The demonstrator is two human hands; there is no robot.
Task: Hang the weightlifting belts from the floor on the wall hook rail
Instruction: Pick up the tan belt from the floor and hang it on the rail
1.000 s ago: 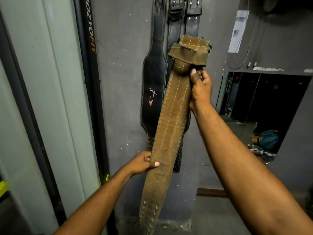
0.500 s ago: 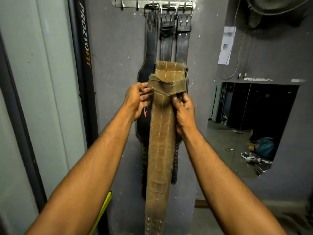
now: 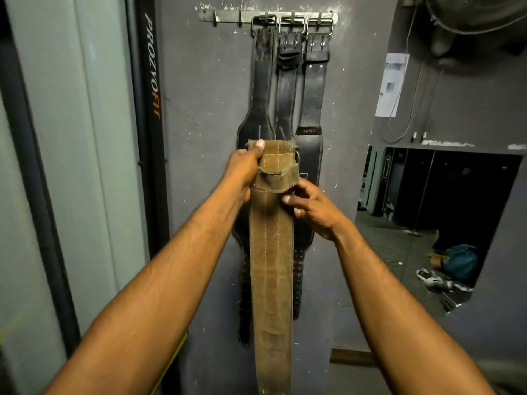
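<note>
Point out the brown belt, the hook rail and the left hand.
brown belt (image 3: 271, 260): head view, middle of the hanging strap.
hook rail (image 3: 228, 16): head view, bare left stretch of the metal bar.
left hand (image 3: 242, 172): head view, back of the hand.

"PROZVOFIT" runs vertically down the black post (image 3: 149, 81), left of the hook rail (image 3: 268, 17). The paper sheet (image 3: 392, 84) right of the rail is illegible.

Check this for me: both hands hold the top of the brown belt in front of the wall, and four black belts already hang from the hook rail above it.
Not quite. The head view shows three black belts on the hook rail, not four. The rest stands: the left hand and right hand hold the top of the brown belt in front of the wall.
</note>
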